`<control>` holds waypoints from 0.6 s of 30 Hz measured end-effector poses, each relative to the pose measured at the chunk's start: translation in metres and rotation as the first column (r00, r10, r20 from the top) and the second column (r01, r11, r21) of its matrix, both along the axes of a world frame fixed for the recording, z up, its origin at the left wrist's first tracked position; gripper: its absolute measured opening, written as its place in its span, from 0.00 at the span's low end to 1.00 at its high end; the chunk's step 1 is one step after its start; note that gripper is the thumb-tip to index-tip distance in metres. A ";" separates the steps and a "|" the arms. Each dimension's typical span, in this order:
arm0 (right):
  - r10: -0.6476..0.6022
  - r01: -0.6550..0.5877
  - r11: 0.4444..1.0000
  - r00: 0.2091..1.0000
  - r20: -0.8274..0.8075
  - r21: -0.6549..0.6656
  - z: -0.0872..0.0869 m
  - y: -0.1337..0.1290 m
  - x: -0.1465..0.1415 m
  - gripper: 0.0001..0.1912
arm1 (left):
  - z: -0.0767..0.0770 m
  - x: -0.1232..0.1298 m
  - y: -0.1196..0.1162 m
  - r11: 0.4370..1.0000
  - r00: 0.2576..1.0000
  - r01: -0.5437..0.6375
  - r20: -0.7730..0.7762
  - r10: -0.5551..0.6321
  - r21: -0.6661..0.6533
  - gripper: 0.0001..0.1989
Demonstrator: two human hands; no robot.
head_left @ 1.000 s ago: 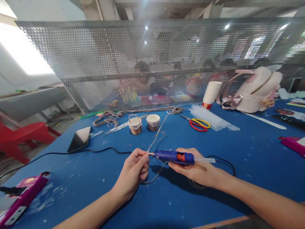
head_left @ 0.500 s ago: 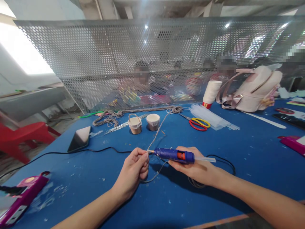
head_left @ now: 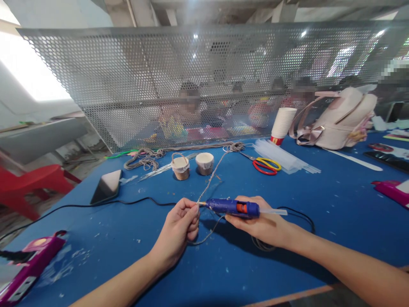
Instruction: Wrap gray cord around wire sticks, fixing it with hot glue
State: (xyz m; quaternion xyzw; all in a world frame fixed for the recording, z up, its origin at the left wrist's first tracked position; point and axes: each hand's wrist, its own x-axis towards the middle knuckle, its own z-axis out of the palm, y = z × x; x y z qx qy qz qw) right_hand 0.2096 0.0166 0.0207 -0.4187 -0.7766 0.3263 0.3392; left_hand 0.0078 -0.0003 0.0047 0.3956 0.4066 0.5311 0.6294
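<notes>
Near the middle of the blue table (head_left: 105, 264), my left hand (head_left: 180, 228) pinches a thin grey cord (head_left: 210, 181) between thumb and fingers. The cord runs up and away toward a small coil, and another stretch loops below. My right hand (head_left: 258, 226) is wrapped round a blue glue gun (head_left: 228, 207), which lies level with its nozzle pointing left, touching or almost touching the cord at my left fingertips. A clear glue stick (head_left: 274, 211) pokes out of its back end. Beyond the hands stand two small cups, one with a handle (head_left: 180, 167) and one without (head_left: 204, 163).
A phone (head_left: 106, 186) and a purple power strip (head_left: 33, 264) lie left. Scissors (head_left: 266, 165), clear glue sticks (head_left: 284, 157), stacked paper cups (head_left: 283, 123) and a pink backpack (head_left: 338, 121) are at the back right. A perforated metal screen (head_left: 128, 85) stands behind; people show through it.
</notes>
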 end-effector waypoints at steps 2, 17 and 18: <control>-0.015 0.012 0.999 0.999 -0.050 -0.048 0.003 0.002 0.002 0.10 | 0.000 0.000 0.000 1.000 1.000 -0.006 -0.004 0.006 0.006 0.13; -0.205 0.207 0.968 0.978 0.027 -0.144 -0.010 0.075 0.029 0.14 | 0.000 -0.002 0.002 0.992 0.994 -0.085 -0.067 0.092 0.094 0.14; -0.209 0.212 0.970 0.977 0.039 -0.119 -0.013 0.081 0.030 0.14 | -0.001 -0.002 0.002 0.991 0.992 -0.089 -0.077 0.097 0.100 0.14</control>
